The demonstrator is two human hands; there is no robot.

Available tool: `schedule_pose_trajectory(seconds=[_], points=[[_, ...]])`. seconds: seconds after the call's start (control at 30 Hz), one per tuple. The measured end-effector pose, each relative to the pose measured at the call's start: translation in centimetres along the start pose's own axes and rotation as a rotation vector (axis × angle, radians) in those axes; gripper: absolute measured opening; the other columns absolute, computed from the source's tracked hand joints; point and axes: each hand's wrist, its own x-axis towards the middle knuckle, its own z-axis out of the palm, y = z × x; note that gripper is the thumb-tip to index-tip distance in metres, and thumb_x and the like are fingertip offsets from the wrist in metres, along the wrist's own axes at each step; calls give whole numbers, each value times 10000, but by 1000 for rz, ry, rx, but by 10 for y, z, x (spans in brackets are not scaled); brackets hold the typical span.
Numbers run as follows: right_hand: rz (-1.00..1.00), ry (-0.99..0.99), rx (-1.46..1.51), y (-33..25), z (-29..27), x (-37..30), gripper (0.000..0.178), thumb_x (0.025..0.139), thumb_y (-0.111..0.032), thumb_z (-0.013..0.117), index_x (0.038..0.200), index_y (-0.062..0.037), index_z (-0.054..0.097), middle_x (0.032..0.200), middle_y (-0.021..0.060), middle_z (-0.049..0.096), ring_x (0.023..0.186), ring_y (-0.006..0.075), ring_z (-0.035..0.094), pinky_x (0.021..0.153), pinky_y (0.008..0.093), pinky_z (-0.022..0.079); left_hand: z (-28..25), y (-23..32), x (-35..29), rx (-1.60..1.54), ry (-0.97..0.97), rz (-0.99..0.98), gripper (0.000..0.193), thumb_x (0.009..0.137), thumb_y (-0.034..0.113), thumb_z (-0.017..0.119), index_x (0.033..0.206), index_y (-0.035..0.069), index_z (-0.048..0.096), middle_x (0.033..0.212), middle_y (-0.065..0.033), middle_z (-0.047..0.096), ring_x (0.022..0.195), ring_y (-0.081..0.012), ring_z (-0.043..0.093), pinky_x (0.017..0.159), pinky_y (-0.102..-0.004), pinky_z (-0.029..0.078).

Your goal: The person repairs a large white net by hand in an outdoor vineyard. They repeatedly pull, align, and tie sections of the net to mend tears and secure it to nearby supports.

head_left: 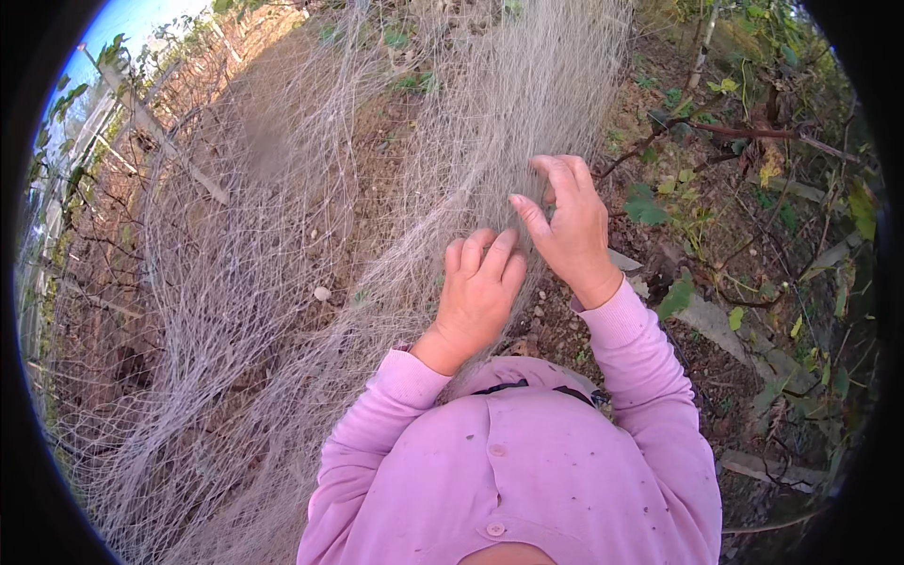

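Note:
A large pale mesh net (405, 254) hangs and spreads in front of me, bunched thickly toward the top centre and fanned out to the lower left. My left hand (478, 287), back toward me, has its fingers curled down into the gathered strands and closed on the net. Just above and to its right is my right hand (576, 221), at the right edge of the bunched mesh. Its thumb and fingers are apart, with a gap between them; whether a thin strand touches the fingertips is too fine to see.
Vines with green leaves (648, 205) and brown stems (753, 132) crowd the right side. A pale concrete post (725, 325) lies or leans there. Another post (155, 132) slants at the left behind the net. Bare soil with small stones (322, 294) shows through the mesh.

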Motion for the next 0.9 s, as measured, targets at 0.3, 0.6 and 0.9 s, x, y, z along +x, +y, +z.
schedule_pose_trajectory(seconds=[0.3,0.6,0.9], points=[[410,-108,597,23,23,9,173,823,95,508,918,-41,557,901,2,604,801,84,639,654,246,512,-25,-11,7,-163,108,-55,393,773,119,686,1143,19,599,1237,-145,567,1106,-334,526,925,-477,388],[718,-28,1525,46,12,-9,317,822,138,475,1060,-61,538,980,57,616,827,155,605,695,289,504,-9,-15,7,-246,90,-171,520,834,146,694,1304,5,522,1251,-170,541,1085,-347,528,934,-455,397],[669,88,1627,53,4,-33,340,843,109,531,1151,-26,583,1057,66,640,880,176,631,731,290,505,5,-26,7,-186,87,-215,457,820,108,701,1242,9,554,1217,-166,560,1087,-346,538,930,-461,407]])
